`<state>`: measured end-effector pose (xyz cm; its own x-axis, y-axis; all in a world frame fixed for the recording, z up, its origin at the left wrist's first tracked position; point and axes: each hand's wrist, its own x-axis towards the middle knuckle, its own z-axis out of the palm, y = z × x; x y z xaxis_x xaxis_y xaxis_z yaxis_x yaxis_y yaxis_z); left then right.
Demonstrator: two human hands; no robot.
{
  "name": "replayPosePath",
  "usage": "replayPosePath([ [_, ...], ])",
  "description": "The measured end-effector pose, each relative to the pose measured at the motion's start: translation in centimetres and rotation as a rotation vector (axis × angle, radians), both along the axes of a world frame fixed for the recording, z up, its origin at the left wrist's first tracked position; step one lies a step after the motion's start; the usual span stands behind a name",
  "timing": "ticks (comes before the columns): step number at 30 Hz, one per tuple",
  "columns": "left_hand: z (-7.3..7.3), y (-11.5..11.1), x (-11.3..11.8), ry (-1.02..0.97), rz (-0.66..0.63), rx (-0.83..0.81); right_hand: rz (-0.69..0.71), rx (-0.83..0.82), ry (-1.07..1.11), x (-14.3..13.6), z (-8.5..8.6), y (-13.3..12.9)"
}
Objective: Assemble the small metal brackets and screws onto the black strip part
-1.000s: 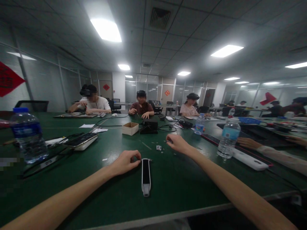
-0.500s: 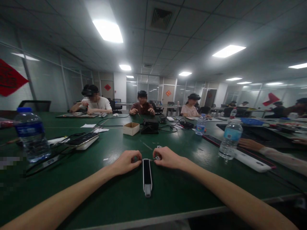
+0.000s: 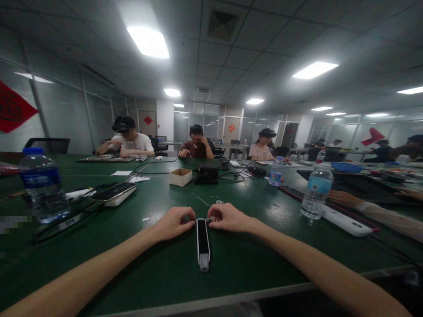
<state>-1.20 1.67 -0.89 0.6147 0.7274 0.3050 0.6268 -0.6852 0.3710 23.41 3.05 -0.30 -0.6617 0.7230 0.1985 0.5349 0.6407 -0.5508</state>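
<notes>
On the green table in front of me lies a long, narrow device (image 3: 203, 242) with a white frame, a black face and a grey near end. My left hand (image 3: 176, 223) is closed in a pinch at its far left corner; what those fingertips hold, if anything, is hidden. At the opposite corner, my right hand (image 3: 229, 218) pinches a small metallic piece (image 3: 209, 219), mostly covered by the fingers. Just beyond the right hand rests another small metallic part (image 3: 219, 202).
A small open box (image 3: 180, 177) and a black device with cables (image 3: 206, 174) stand ahead. Water bottles (image 3: 42, 185) (image 3: 316, 191) flank my arms. A phone-like device (image 3: 114, 193) lies left, a white one (image 3: 346, 221) right, near a co-worker's sleeved arm (image 3: 390, 218). People sit opposite.
My right hand has shifted slightly left, bringing the small piece up to the device's far right corner. My left hand stays put. The person opposite has raised one hand to the head.
</notes>
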Motion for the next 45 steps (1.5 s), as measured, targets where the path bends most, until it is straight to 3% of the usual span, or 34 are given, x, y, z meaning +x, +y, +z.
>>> replayPosePath([
  [8, 0.1, 0.1, -0.1, -0.004, -0.016, -0.022, 0.044, -0.061, 0.034, 0.4, 0.1, 0.1],
  [16, 0.1, 0.2, -0.2, -0.001, -0.023, -0.041, 0.056, 0.075, -0.028, 0.2, 0.0, 0.3],
  [30, -0.4, 0.0, 0.1, -0.003, 0.013, -0.026, 0.071, 0.063, 0.049, 0.4, -0.6, 0.7],
  [33, -0.5, 0.1, 0.2, 0.007, 0.010, -0.016, 0.037, 0.181, -0.019, 0.9, -0.2, 1.6],
  [37, -0.5, 0.3, 0.2, 0.026, 0.009, 0.001, -0.146, 0.360, -0.070, 3.0, -0.4, 4.1],
  [41, -0.2, 0.1, 0.2, 0.052, 0.014, 0.009, -0.233, 0.403, -0.118, 5.1, -1.5, 6.3],
  [45, 0.1, -0.1, 0.2, 0.072, 0.017, 0.015, -0.209, 0.415, -0.164, 5.6, -2.8, 7.5],
])
